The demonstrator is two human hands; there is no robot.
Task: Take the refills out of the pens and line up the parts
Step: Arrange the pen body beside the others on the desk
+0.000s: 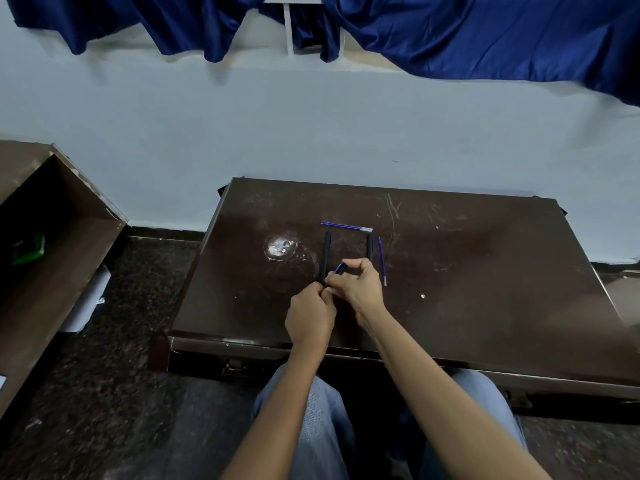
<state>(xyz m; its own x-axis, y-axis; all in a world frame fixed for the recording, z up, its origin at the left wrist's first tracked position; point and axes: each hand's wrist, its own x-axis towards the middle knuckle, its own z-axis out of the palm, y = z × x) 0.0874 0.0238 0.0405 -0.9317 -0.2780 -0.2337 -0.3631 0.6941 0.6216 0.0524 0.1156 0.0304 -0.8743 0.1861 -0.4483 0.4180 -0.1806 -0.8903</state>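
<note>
On the dark brown table (485, 271) both hands meet around a dark blue pen (340, 269). My right hand (356, 287) grips its upper part, whose end sticks out past the fingers. My left hand (311, 318) pinches the pen's lower end, which the fingers hide. A black pen barrel (326, 254) lies lengthwise just left of the hands. Another black barrel (370, 244) lies behind my right hand. One thin blue refill (382, 260) lies to the right of that barrel, and a second refill (346, 226) lies crosswise beyond both barrels.
A whitish scuffed patch (281, 247) marks the table left of the barrels. An open brown cabinet (52, 244) stands on the floor at the left. A pale wall and a blue curtain (485, 39) lie behind the table. My knees in jeans (322, 420) are below the front edge.
</note>
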